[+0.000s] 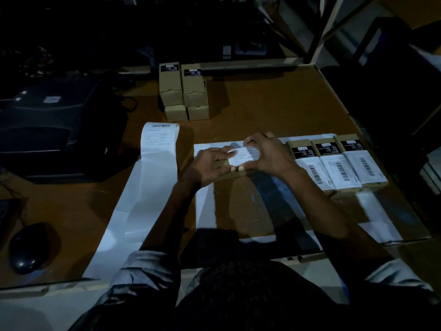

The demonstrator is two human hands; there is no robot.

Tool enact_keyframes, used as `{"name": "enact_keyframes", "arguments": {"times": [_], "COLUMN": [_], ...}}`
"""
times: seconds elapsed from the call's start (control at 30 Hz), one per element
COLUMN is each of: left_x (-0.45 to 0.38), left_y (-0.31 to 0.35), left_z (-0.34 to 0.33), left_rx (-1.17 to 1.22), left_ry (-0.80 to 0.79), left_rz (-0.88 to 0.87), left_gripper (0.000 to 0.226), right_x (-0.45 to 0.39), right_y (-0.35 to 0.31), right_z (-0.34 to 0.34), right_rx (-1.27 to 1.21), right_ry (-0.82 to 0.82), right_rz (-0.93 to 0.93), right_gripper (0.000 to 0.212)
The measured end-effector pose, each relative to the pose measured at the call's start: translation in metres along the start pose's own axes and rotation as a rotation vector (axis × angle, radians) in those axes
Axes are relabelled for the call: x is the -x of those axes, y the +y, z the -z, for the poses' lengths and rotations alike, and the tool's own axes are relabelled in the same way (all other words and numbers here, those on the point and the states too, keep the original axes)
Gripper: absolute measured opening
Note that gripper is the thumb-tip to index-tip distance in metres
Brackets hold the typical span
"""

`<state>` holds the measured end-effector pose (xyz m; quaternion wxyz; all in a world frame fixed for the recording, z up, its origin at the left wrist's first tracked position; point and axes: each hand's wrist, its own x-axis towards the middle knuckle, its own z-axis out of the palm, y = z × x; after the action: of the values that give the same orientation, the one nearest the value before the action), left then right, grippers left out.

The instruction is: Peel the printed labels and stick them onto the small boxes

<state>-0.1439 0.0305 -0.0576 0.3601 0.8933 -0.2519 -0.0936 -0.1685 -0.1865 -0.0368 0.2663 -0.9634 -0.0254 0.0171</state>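
Small tan box point(226, 169) lies flat on the surface, long side left-right; a white printed label point(243, 156) sits on its top face. Landmark: this box. Just right of it, three labelled boxes point(334, 161) lie side by side, touching, each with a black printed panel at the far end and a white barcode label nearer. Beyond it, four unlabelled boxes point(185, 91) are stacked two high. Left of it, the white label strip point(152, 177) runs toward the near edge, one printed label at its far end.

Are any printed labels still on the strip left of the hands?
Yes, one printed label sits at the far end of the backing strip.
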Motion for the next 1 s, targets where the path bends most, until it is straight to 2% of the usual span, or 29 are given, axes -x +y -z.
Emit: {"name": "enact_keyframes", "arguments": {"times": [0.07,0.33,0.5,0.63,0.7,0.77,0.83,0.9,1.0], "left_x": [0.000,0.002,0.004,0.004,0.004,0.004,0.005,0.007,0.012], "left_y": [-0.001,0.001,0.001,-0.001,-0.004,-0.006,-0.009,-0.011,-0.011], "left_z": [0.000,0.001,0.001,0.003,0.006,0.009,0.012,0.015,0.018], "left_rx": [0.008,0.025,0.077,0.120,0.134,0.195,0.234,0.238,0.251], "left_ry": [-0.004,0.007,0.016,-0.014,-0.038,-0.085,-0.150,-0.205,-0.256], "left_rz": [-0.001,-0.016,-0.035,-0.049,-0.066,-0.086,-0.115,-0.151,-0.167], "left_gripper": [0.051,0.052,0.053,0.054,0.054,0.052,0.053,0.054,0.057], "right_x": [0.000,-0.005,0.000,0.014,0.028,0.042,0.052,0.061,0.075], "right_y": [0.000,0.016,0.015,0.011,0.010,0.010,0.010,0.008,0.000], "right_z": [-0.001,0.024,0.030,0.021,0.011,-0.002,-0.013,-0.020,-0.026], "right_rx": [-0.015,-0.169,-0.402,-0.552,-0.713,-0.809,-0.852,-0.833,-0.696], "right_ry": [-0.017,-0.265,-0.336,-0.230,-0.059,0.174,0.294,0.249,0.091], "right_rz": [-0.014,-0.034,-0.041,-0.089,-0.177,-0.254,-0.307,-0.356,-0.401], "right_gripper": [0.068,0.062,0.057,0.059,0.066,0.063,0.061,0.070,0.081]}}
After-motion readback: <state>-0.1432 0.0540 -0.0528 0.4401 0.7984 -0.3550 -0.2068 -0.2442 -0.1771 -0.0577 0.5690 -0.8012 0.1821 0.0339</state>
